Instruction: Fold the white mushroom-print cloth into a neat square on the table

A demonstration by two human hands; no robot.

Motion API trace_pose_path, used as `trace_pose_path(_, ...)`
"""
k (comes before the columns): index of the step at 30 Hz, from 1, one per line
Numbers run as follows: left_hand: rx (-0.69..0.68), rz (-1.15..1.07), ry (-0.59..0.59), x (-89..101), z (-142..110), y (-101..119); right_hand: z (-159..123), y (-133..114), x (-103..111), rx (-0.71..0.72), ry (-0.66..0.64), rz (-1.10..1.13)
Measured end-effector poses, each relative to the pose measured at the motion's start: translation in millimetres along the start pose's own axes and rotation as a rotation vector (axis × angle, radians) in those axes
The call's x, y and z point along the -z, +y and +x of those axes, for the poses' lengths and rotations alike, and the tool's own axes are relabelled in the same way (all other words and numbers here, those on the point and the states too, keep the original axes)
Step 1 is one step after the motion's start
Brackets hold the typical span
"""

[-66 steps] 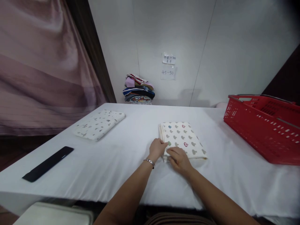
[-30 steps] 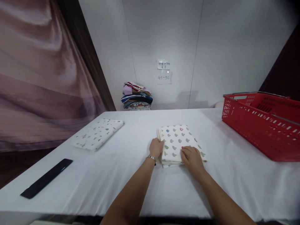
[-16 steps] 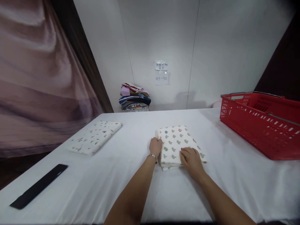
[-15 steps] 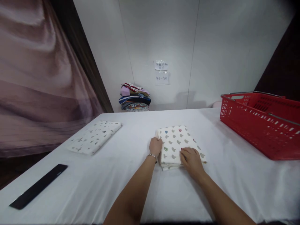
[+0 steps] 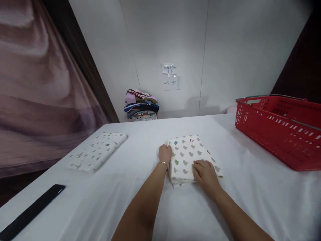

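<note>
Red basket [image 5: 278, 135]: bottom hidden. Left hand [image 5: 165, 154] clamped on folded cloth [image 5: 184, 154]; right hand [image 5: 206, 174] rests unclenched atop.

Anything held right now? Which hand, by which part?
Folded mushroom-print cloth: left hand looks to grip its left edge, though the grip is partly hidden. Right hand lies on top toward the front right, no grip visible.

Apparently a makeshift textile workroom, white-draped table [image 5: 140, 147], stack of folded fabrics [image 5: 142, 106] at the far side, handwritten "45-50" sign [image 5: 171, 83] on panelled wall [image 5: 225, 50], red shopping basket [image 5: 276, 134] right, pink curtain [image 5: 37, 87] left
</note>
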State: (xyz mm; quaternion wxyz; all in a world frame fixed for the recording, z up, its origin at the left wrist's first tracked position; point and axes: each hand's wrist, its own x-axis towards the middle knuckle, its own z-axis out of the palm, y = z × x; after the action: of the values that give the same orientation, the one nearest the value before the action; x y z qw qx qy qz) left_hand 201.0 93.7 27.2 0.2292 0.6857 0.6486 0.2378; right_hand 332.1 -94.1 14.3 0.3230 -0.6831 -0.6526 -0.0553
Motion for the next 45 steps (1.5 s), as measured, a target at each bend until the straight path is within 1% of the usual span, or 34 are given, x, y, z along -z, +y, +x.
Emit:
trace_pose_path(5, 0.011, -0.009, -0.006, -3.3, 4.8, -4.7, 1.0, 2.6, -1.5, 0.009, -0.006, -0.012)
trace_pose_path(13, -0.013, 0.0, -0.006, -1.5, 27.7, 8.1, 1.5, -0.7, 1.2, -0.013, -0.025, 0.023)
trace_pose_path(16, 0.013, -0.012, 0.0, -3.0, 33.6, 7.7, 1.5, -0.2, 1.1, -0.009, -0.033, 0.027)
trace_pose_path(21, 0.084, -0.045, -0.018, -6.1, 36.3, 1.2, 1.4, 0.7, 1.4, -0.018, -0.042, 0.018)
trace_pose_path(28, 0.066, -0.071, -0.043, -6.7, 37.5, -1.3, 2.1, 1.2, 4.0, -0.023, -0.055, 0.044)
trace_pose_path(30, 0.059, -0.075, -0.044, -7.1, 38.2, -2.4, 4.6, 6.2, 8.1, -0.024, -0.029, 0.053)
trace_pose_path(32, 0.048, -0.077, -0.053, -6.8, 38.9, -4.0, 8.5, 15.7, 15.3, -0.037, 0.031, 0.043)
trace_pose_path(34, 0.042, -0.079, -0.067, -5.1, 38.9, -5.8, 12.8, 29.4, 24.4, -0.084, 0.086, 0.017)
trace_pose_path(36, 0.043, -0.082, -0.084, -2.2, 36.9, -7.8, 16.0, 45.4, 32.7, -0.163, 0.089, -0.022)
trace_pose_path(38, 0.043, -0.087, -0.105, 1.3, 32.3, -10.0, 17.2, 60.6, 38.2, -0.27, 0.03, -0.068)
trace_pose_path(40, 0.039, -0.093, -0.126, 4.6, 24.9, -12.2, 16.6, 72.3, 39.8, -0.364, -0.073, -0.072)
trace_pose_path(42, 0.029, -0.096, -0.146, 7.6, 15.8, -14.3, 15.5, 79.5, 38.0, -0.412, -0.152, -0.031)
trace_pose_path(45, 0.008, -0.091, -0.175, 11.9, 1.5, -15.9, 15.5, 83.7, 32.3, -0.446, -0.202, 0.016)
